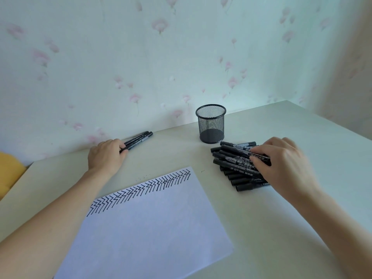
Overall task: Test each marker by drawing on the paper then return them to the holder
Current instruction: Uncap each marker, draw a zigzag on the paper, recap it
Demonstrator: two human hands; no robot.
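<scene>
Rightward, a marker pile (239, 164) lies under right-hand fingers (259, 164).

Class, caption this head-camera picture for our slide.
Both hands reach for black markers beside an empty mesh holder.

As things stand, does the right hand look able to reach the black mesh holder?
Probably yes. The right hand rests on the pile of black markers just in front of the empty black wire-mesh pen holder, with only bare table between pile and holder.
</scene>
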